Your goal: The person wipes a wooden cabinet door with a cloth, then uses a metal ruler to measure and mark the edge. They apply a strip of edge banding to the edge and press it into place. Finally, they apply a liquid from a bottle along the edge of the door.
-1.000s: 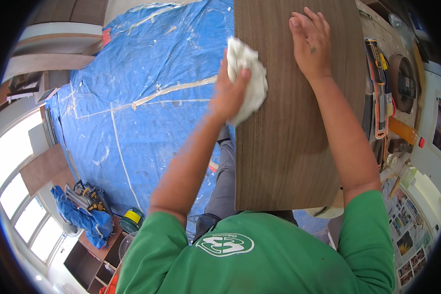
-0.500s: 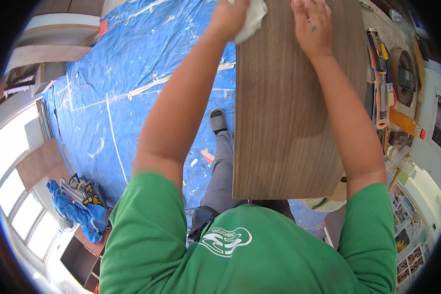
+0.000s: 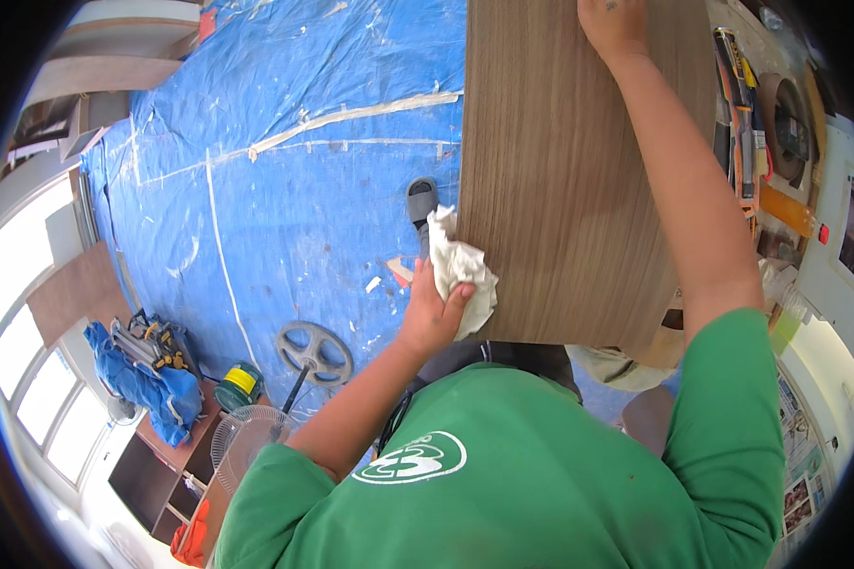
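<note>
A wood-grain board (image 3: pixel 560 180) stretches away in front of me, its near end close to my body. My left hand (image 3: pixel 434 308) is closed round a crumpled white cloth (image 3: pixel 467 280), which rests against the board's left edge by the near corner. At the picture's top edge, my right hand (image 3: pixel 617 21) is over the far part of the board. Its fingers are cut off by the frame, so their pose is hidden.
Blue tarpaulin (image 3: pixel 285 218) with tape strips covers the floor to the left. A standing fan (image 3: pixel 249 444) and a green-and-yellow container (image 3: pixel 239 384) are at lower left. Utility knives (image 3: pixel 731 57) and other tools lie along the right side, beside an orange bottle (image 3: pixel 788 211).
My left hand has come from the board's far left edge back to its near left corner, bringing the cloth along. My right hand has shifted slightly farther away, its fingers leaving the picture.
</note>
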A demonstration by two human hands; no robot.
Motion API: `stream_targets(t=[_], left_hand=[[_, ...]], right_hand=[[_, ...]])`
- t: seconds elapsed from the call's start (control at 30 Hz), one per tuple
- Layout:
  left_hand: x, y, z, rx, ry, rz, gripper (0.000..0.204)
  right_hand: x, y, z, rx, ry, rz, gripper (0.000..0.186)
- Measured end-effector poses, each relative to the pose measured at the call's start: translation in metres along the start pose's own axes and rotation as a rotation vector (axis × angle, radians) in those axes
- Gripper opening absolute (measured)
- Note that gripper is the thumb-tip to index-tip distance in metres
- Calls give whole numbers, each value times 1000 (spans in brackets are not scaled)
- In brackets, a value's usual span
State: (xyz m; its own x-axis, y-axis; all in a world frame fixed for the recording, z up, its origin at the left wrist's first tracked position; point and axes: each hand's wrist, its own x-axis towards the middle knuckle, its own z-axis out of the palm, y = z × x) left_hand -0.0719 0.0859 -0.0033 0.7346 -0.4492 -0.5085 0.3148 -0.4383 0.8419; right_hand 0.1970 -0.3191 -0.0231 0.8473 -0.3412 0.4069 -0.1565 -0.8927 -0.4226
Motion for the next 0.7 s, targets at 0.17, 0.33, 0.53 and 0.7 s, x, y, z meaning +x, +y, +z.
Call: stream_targets(t=[0.17, 0.33, 0.53, 0.7], left_hand=[[-39, -24, 3, 268, -42, 47, 71], [-50, -23, -4, 418, -50, 92, 88], [31, 15, -14, 279, -43, 87, 85], [156, 51, -28, 124, 85, 164, 73]], right_hand=[[-5, -6, 2, -35, -18, 77, 64], [-3, -7, 4, 7, -10, 52, 63], [-2, 7, 7, -27, 88, -88, 55], [2, 16, 22, -56, 214, -212, 49]])
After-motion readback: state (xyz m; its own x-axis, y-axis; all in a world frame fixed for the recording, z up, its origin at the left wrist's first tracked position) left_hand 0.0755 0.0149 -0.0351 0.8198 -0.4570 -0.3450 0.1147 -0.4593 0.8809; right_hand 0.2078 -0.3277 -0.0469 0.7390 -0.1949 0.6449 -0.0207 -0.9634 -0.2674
